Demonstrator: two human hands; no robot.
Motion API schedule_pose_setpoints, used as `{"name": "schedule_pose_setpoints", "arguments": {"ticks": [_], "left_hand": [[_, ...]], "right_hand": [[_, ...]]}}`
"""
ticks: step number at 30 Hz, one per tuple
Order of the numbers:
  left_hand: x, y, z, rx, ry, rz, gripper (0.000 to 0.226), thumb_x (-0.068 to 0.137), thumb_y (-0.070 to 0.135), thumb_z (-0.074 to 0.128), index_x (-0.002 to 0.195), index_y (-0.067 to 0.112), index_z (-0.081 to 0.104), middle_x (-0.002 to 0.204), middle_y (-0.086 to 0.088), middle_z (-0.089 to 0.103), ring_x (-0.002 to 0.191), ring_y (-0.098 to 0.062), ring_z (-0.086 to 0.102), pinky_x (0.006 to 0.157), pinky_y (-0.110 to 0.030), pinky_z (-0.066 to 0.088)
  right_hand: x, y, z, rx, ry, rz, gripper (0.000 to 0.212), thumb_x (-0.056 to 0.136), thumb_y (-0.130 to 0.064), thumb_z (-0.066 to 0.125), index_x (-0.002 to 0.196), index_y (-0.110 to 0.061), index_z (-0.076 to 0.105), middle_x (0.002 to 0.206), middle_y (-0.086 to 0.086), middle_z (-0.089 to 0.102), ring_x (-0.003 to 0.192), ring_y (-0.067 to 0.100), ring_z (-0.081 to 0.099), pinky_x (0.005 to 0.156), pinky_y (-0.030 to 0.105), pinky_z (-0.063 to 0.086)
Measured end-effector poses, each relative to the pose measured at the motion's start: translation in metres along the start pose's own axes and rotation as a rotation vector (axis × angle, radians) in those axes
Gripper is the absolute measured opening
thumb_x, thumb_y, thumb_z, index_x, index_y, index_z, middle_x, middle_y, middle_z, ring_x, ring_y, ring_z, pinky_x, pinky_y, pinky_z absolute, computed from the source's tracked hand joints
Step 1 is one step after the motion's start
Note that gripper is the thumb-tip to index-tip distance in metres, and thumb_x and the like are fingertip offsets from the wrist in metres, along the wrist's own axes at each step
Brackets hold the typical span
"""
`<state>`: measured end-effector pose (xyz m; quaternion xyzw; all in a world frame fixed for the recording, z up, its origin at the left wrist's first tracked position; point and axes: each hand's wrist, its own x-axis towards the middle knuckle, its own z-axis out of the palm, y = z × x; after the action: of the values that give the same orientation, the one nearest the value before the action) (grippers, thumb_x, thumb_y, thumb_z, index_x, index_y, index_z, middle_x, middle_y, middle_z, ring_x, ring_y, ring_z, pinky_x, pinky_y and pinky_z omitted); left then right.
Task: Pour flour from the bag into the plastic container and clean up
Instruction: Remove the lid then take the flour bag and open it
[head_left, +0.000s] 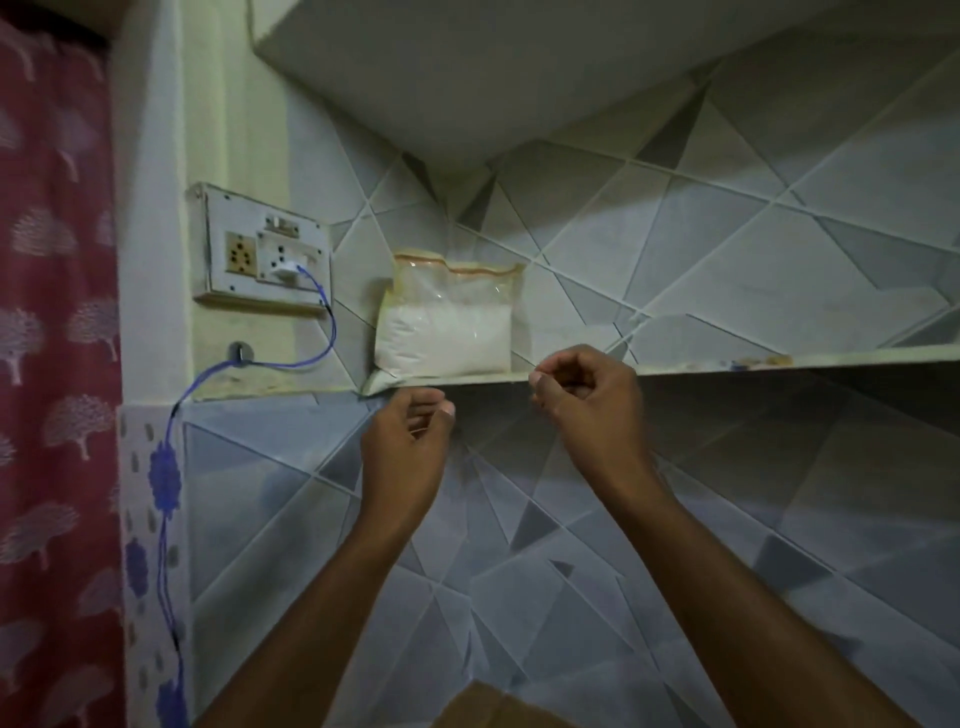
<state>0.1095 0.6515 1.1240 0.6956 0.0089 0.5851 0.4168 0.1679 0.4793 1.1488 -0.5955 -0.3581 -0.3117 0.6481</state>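
Standing on the shelf (779, 364), the flour bag (441, 322) points its mouth to 12 o'clock; left hand (405, 441) and right hand (587, 395), at 6 o'clock, curl empty.

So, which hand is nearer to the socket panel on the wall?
Left. The left hand is below and right of the socket panel, under the flour bag. The right hand is farther right, past the bag, at the shelf edge.
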Motion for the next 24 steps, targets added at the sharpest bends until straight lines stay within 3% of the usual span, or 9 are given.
{"name": "schedule_pose_setpoints", "arguments": {"ticks": [4, 7, 11, 15, 19, 24], "left_hand": [[0.051, -0.008, 0.005, 0.125, 0.020, 0.042, 0.013, 0.091, 0.021, 0.068, 0.102, 0.015, 0.068, 0.086, 0.007, 0.069, 0.074, 0.009, 0.062, 0.064, -0.001, 0.044], [0.089, -0.019, 0.008, 0.222, 0.042, 0.068, 0.018, 0.091, 0.021, 0.066, 0.106, 0.012, 0.067, 0.095, 0.001, 0.069, 0.080, -0.003, 0.062, 0.065, -0.006, 0.043], [0.140, -0.050, 0.015, 0.260, 0.038, -0.012, 0.027, 0.088, 0.021, 0.068, 0.112, 0.011, 0.064, 0.107, -0.005, 0.068, 0.094, -0.018, 0.064, 0.073, -0.022, 0.045], [0.181, -0.085, 0.021, 0.259, 0.025, -0.106, 0.037, 0.088, 0.025, 0.070, 0.121, 0.013, 0.057, 0.119, -0.006, 0.064, 0.101, -0.019, 0.058, 0.080, -0.026, 0.042], [0.223, -0.107, 0.034, 0.289, 0.047, -0.023, 0.042, 0.091, 0.028, 0.066, 0.127, 0.013, 0.053, 0.124, -0.009, 0.063, 0.114, -0.026, 0.059, 0.089, -0.032, 0.046], [0.290, -0.108, 0.070, 0.356, 0.066, 0.053, 0.042, 0.092, 0.042, 0.061, 0.120, 0.010, 0.057, 0.121, -0.011, 0.062, 0.114, -0.031, 0.058, 0.090, -0.039, 0.047]], "right_hand": [[0.056, 0.006, 0.032, -0.073, -0.058, -0.091, 0.009, 0.087, -0.024, 0.074, 0.092, -0.016, 0.071, 0.081, -0.004, 0.071, 0.077, 0.010, 0.069, 0.074, 0.031, 0.061], [0.094, 0.010, 0.057, -0.149, -0.114, -0.128, 0.022, 0.085, -0.031, 0.076, 0.098, -0.016, 0.069, 0.078, -0.003, 0.069, 0.074, 0.009, 0.066, 0.067, 0.021, 0.052], [0.150, 0.030, 0.099, -0.228, -0.180, -0.115, 0.033, 0.082, -0.034, 0.078, 0.106, -0.017, 0.063, 0.080, 0.001, 0.069, 0.075, 0.012, 0.066, 0.071, 0.026, 0.053], [0.201, 0.050, 0.140, -0.301, -0.204, -0.106, 0.032, 0.080, -0.027, 0.077, 0.106, -0.017, 0.061, 0.094, 0.004, 0.067, 0.079, 0.016, 0.065, 0.068, 0.028, 0.054], [0.241, 0.066, 0.175, -0.495, -0.252, -0.122, 0.023, 0.078, -0.016, 0.070, 0.099, -0.011, 0.062, 0.103, 0.009, 0.062, 0.089, 0.025, 0.061, 0.072, 0.035, 0.054], [0.277, 0.095, 0.205, -0.647, -0.341, -0.100, 0.025, 0.079, -0.020, 0.065, 0.102, -0.010, 0.059, 0.109, 0.011, 0.060, 0.091, 0.025, 0.057, 0.068, 0.030, 0.045]]}}
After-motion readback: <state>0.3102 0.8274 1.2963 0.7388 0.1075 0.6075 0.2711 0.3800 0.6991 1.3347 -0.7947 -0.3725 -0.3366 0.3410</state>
